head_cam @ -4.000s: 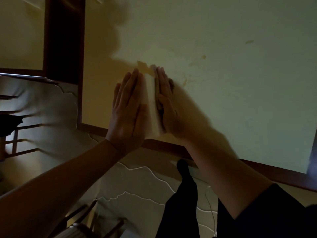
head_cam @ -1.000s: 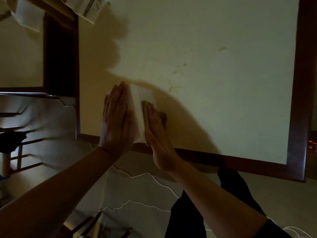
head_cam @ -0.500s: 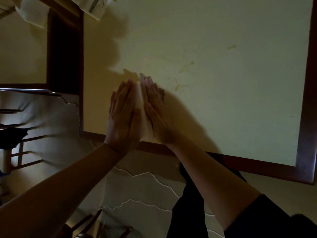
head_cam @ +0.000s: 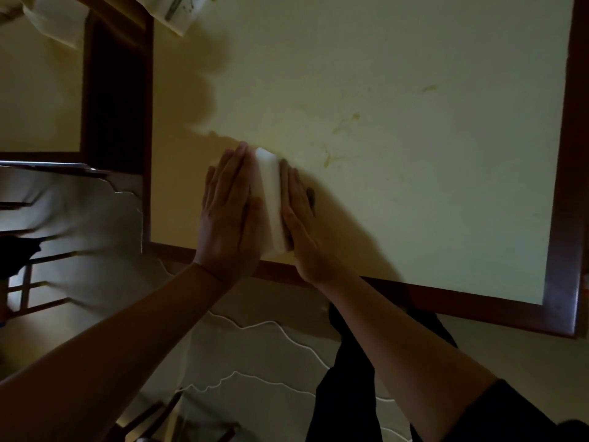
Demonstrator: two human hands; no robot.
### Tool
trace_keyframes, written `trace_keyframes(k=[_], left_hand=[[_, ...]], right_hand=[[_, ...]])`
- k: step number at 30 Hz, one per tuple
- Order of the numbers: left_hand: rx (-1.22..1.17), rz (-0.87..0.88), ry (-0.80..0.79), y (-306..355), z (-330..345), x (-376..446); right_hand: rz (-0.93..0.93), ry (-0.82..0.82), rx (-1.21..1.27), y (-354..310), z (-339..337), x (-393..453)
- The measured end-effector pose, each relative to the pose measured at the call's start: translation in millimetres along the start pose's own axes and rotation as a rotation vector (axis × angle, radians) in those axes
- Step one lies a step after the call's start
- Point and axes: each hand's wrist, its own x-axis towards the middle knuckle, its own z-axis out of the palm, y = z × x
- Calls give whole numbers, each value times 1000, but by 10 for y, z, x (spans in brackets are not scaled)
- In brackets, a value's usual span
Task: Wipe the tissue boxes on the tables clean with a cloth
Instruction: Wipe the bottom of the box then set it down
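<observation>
Two flat hands, left [head_cam: 228,215] & right [head_cam: 302,224], fingers straight, pressing plain white box [head_cam: 271,202], maybe tissue, on table [head_cam: 414,154].

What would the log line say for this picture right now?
left hand: flat on tissue box | right hand: flat, opposite side | box: on table | cloth: unclear

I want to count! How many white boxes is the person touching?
1. The white box stands on the table near its front edge, between the left hand and right hand, both pressed flat against its sides.
</observation>
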Motion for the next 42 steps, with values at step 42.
trace_keyframes(k=[42], left_hand=[[-160, -45, 12, -50, 3, -2]], right_hand=[[-39, 24, 70, -278, 164, -367]])
